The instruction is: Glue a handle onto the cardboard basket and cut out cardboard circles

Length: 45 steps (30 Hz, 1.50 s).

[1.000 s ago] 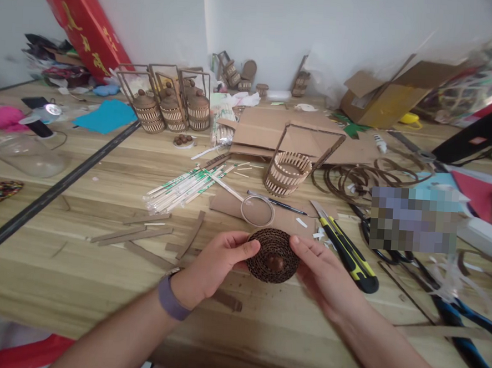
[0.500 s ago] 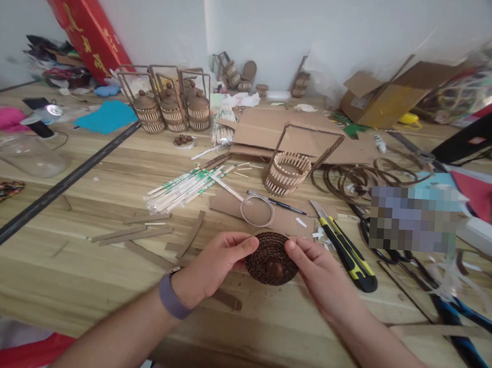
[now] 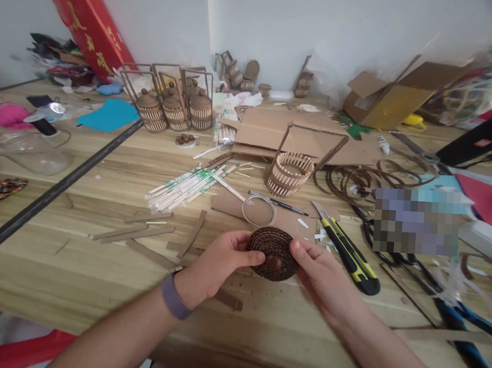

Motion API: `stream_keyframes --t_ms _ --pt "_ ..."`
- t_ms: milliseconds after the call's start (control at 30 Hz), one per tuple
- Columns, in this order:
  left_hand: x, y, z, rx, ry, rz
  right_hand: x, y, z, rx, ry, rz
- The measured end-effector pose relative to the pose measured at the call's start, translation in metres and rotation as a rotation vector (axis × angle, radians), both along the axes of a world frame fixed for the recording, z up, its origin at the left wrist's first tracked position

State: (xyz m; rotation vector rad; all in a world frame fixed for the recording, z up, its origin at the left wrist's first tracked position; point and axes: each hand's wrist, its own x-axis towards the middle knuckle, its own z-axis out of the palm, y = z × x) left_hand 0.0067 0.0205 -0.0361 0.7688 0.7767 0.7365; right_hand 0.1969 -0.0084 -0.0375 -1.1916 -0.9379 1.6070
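Between my two hands is a round, dark brown lid of coiled corrugated cardboard (image 3: pixel 272 245) with a brown bead knob at its middle. My left hand (image 3: pixel 235 255) pinches its left edge, the thumb lying over the top near the knob. On the opposite edge, my right hand (image 3: pixel 314 261) grips with thumb above and fingers beneath. Just beyond the lid lies a thin pale ring (image 3: pixel 259 209) on a cardboard piece. Farther off stands a small slatted basket (image 3: pixel 290 174) with a tall square handle, its top uncovered.
A yellow-black utility knife (image 3: pixel 350 254) lies right of my hands, with pliers (image 3: pixel 466 319) beyond. Cardboard strips (image 3: pixel 134 234) and packaged sticks (image 3: pixel 183 183) lie left. Several lidded baskets (image 3: pixel 175 110) stand behind, near a dish of beads (image 3: pixel 185 140). An open carton (image 3: pixel 401 96) stands back right.
The lid has tilted slightly and risen a little in view. My left thumb has slid from the rim inward, toward the knob. Both hands keep hold.
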Motion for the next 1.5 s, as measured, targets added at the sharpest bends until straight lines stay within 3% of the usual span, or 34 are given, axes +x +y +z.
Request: stream_keyframes --t_ms 167,533,1000,1500 --pt "0.0015 -0.0004 -0.0013 -0.022 -0.042 0.059 -0.0010 -0.0008 -0.0001 -0.020 -0.022 0.033" --pt "0.0000 0.0004 -0.0020 -0.021 -0.055 0.053 -0.0039 -0.0011 0.0036 0.000 0.038 0.078" --pt "-0.0008 -0.0023 0.0020 -0.075 -0.052 -0.001 -0.0008 0.0020 0.0053 -0.099 0.201 -0.029" --pt "-0.0024 -0.0025 0.0005 0.017 -0.025 0.001 -0.0035 0.0009 0.0052 -0.135 0.258 -0.040"
